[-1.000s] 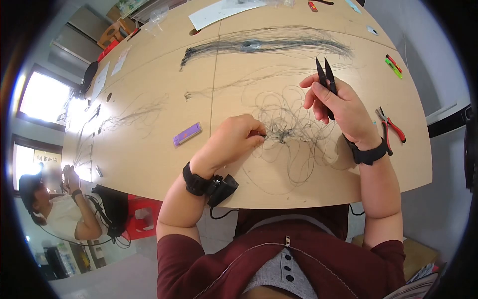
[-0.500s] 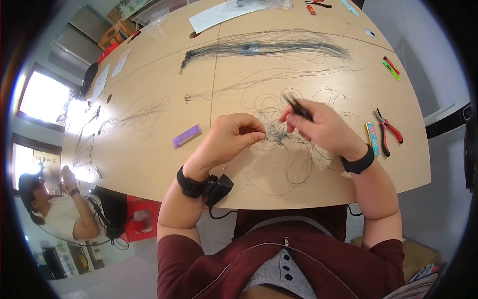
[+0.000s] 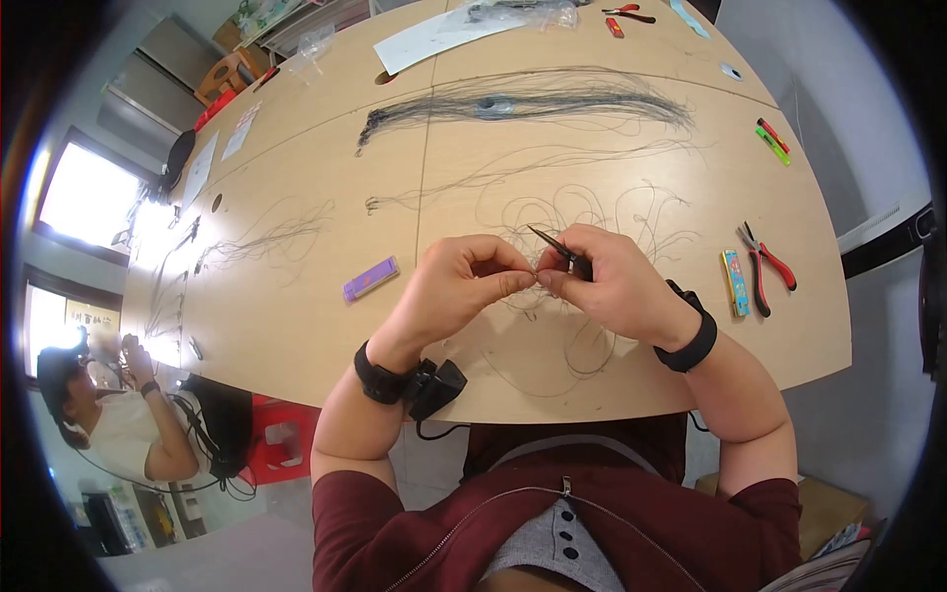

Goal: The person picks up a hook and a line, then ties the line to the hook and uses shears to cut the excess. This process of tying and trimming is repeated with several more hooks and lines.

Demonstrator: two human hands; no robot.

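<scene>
My left hand (image 3: 472,268) is closed in a pinch on a thin line, its thumb and forefinger meeting my right fingertips. My right hand (image 3: 614,281) is closed around a pair of black, sharp-tipped snips (image 3: 548,240), pointing up and left, while its thumb and forefinger pinch near the left fingertips. Anything small between the fingertips is hidden. Loose curls of thin dark fishing line (image 3: 589,347) spread on the table under and around both hands.
Beyond lie a long bundle of lines (image 3: 572,99) and a thinner strand with small hooks (image 3: 372,205). A purple box (image 3: 371,279) sits left; a blue-yellow box (image 3: 735,283) and red-handled pliers (image 3: 766,268) lie right. Another person (image 3: 123,414) sits at the far left.
My right hand has moved down and left, bringing its fingertips against the left ones. The snips have come down with it and are now angled to the left.
</scene>
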